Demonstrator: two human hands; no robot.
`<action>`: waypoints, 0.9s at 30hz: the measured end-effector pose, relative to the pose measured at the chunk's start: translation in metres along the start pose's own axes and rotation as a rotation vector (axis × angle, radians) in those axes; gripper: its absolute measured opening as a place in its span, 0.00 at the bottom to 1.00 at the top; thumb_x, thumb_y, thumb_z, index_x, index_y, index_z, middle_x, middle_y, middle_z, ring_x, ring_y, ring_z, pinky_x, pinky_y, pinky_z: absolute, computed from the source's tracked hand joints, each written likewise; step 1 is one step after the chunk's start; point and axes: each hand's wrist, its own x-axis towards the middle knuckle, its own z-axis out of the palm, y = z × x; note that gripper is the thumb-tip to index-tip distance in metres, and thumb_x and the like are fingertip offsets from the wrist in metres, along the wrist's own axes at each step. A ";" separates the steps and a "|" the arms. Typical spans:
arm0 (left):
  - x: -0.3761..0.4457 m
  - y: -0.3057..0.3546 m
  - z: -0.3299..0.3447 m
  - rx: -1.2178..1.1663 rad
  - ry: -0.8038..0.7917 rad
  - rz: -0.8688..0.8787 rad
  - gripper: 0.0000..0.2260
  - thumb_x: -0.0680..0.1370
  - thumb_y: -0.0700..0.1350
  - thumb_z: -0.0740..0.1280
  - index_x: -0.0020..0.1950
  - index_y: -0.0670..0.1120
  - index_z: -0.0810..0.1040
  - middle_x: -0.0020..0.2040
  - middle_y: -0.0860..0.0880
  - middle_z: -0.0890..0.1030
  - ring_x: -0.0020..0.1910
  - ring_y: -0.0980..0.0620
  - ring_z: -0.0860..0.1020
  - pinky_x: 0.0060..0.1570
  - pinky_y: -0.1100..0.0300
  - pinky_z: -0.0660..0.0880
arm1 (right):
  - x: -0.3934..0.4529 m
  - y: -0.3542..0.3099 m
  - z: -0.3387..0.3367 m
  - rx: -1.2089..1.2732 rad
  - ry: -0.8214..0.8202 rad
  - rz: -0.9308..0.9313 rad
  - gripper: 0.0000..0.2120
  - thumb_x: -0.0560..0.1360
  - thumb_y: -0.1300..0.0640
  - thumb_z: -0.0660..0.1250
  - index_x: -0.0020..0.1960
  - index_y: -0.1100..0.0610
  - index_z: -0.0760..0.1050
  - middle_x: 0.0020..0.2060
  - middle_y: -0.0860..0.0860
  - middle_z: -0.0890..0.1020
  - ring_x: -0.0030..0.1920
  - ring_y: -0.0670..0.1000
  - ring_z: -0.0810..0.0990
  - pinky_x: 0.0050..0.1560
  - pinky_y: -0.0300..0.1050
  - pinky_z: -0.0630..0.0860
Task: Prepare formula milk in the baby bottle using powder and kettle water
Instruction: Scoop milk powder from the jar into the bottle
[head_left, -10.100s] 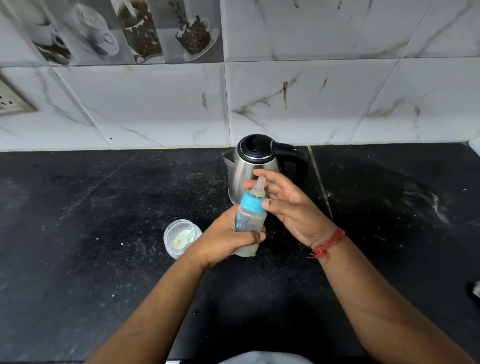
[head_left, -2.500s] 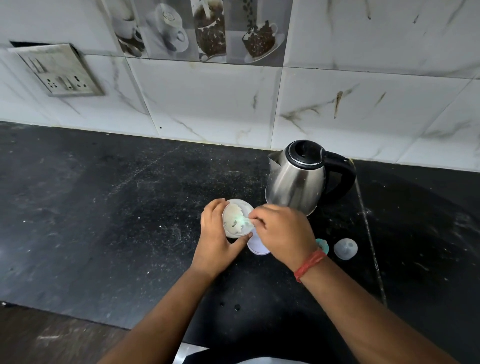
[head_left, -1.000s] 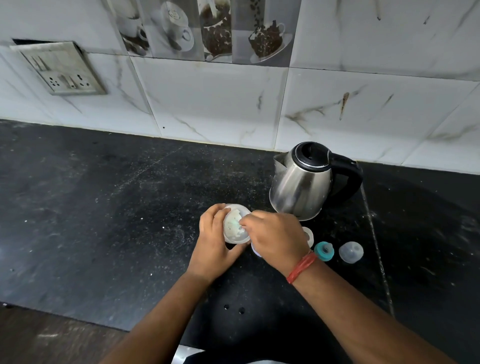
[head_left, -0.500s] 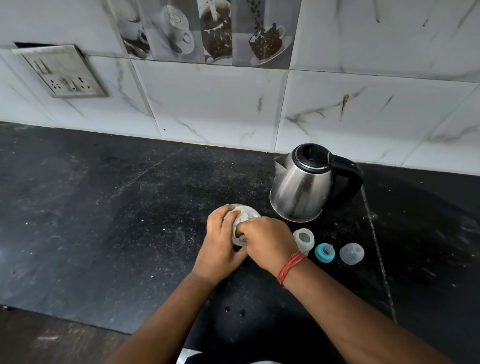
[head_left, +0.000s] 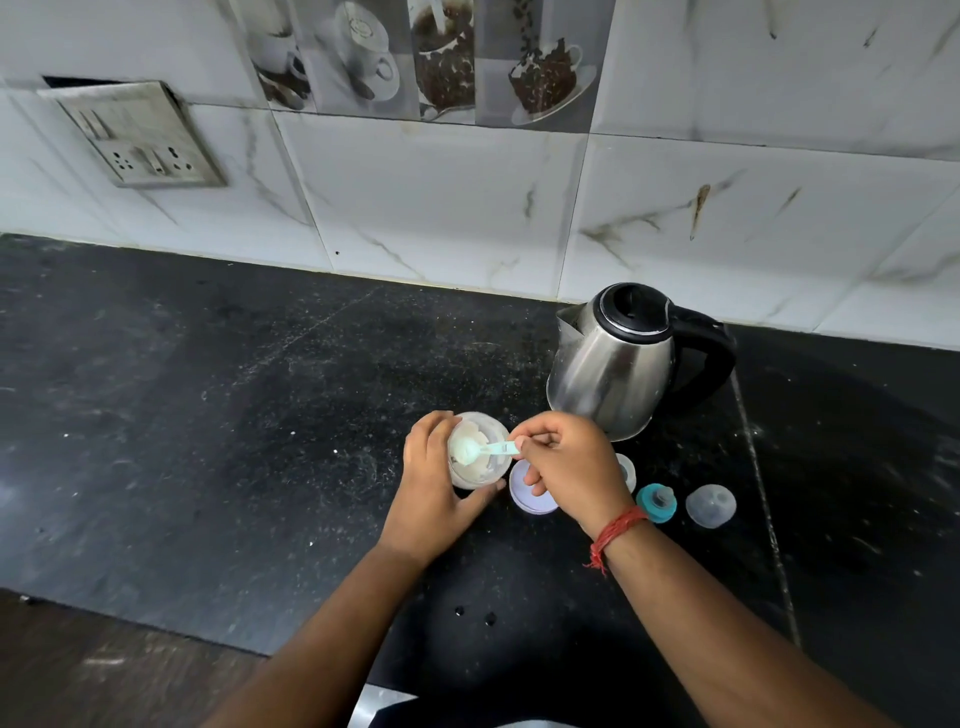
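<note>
My left hand (head_left: 434, 496) is wrapped around a small clear powder container (head_left: 480, 467) standing on the black counter. My right hand (head_left: 569, 465) pinches a pale green scoop (head_left: 480, 450) whose bowl, heaped with white powder, sits over the container's mouth. The container's round lid (head_left: 530, 501) lies flat just to its right, partly under my right hand. The open baby bottle (head_left: 627, 472) is mostly hidden behind my right hand. Its teal ring with the teat (head_left: 656, 502) and its clear cap (head_left: 710, 505) lie further right. The steel kettle (head_left: 613, 364) stands behind them, lid closed.
The black stone counter (head_left: 234, 415) runs to a white tiled wall at the back. A switch and socket plate (head_left: 137, 136) is on the wall at the upper left. The counter's front edge runs along the lower left.
Half a second ago my right hand's fingers were down in the container. Now the hand has lifted and the scoop shows, filled with powder. My left hand keeps its hold.
</note>
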 end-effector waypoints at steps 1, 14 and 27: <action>-0.001 -0.002 -0.001 -0.006 -0.001 -0.013 0.38 0.71 0.56 0.78 0.74 0.44 0.65 0.73 0.47 0.65 0.74 0.48 0.66 0.72 0.59 0.65 | 0.000 0.001 0.001 0.045 -0.001 0.017 0.07 0.77 0.66 0.66 0.45 0.59 0.82 0.31 0.53 0.82 0.26 0.46 0.79 0.29 0.40 0.78; -0.004 -0.024 -0.011 -0.168 -0.015 -0.259 0.35 0.70 0.50 0.81 0.69 0.58 0.63 0.66 0.58 0.67 0.67 0.59 0.72 0.68 0.57 0.73 | 0.003 0.006 0.001 0.280 0.012 0.075 0.07 0.79 0.67 0.66 0.46 0.60 0.80 0.35 0.58 0.82 0.31 0.49 0.84 0.33 0.40 0.80; 0.007 -0.041 -0.015 -0.213 -0.114 -0.418 0.45 0.67 0.61 0.78 0.78 0.55 0.59 0.74 0.55 0.69 0.73 0.53 0.70 0.74 0.45 0.69 | 0.002 0.011 -0.032 0.413 0.091 0.065 0.05 0.79 0.68 0.66 0.50 0.64 0.81 0.38 0.61 0.83 0.33 0.51 0.84 0.35 0.41 0.82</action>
